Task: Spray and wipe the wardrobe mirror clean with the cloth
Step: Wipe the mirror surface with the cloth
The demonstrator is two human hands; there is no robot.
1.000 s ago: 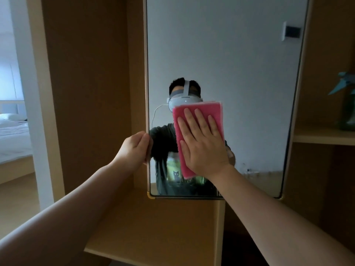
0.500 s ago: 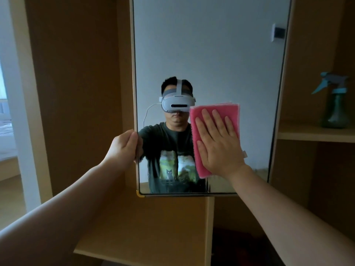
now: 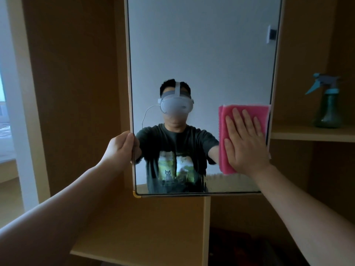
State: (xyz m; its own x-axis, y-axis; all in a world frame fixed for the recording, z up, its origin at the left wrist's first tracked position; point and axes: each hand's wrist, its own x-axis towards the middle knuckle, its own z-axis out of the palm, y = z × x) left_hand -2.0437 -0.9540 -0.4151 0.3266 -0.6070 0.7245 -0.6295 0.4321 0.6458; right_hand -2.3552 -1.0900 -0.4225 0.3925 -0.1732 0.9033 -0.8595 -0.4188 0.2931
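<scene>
The tall wardrobe mirror (image 3: 201, 54) hangs straight ahead in a thin frame and reflects a person in a dark shirt. My right hand (image 3: 245, 143) lies flat, fingers spread, on a folded pink cloth (image 3: 223, 131), pressing it against the glass by the mirror's lower right edge. My left hand (image 3: 120, 147) is curled around the mirror's left edge at about the same height. A smeared wet band shows on the glass just below the cloth. A green spray bottle (image 3: 327, 110) with a blue trigger stands on the shelf to the right.
Wooden wardrobe panels flank the mirror. A shelf (image 3: 311, 134) at the right carries the bottle. A lower wooden ledge (image 3: 146, 237) juts out below the mirror. At the far left a white door frame (image 3: 23, 131) opens onto a bedroom.
My right hand has slid the pink cloth to the right across the glass, from the middle to the right edge. My left hand keeps its hold on the left edge.
</scene>
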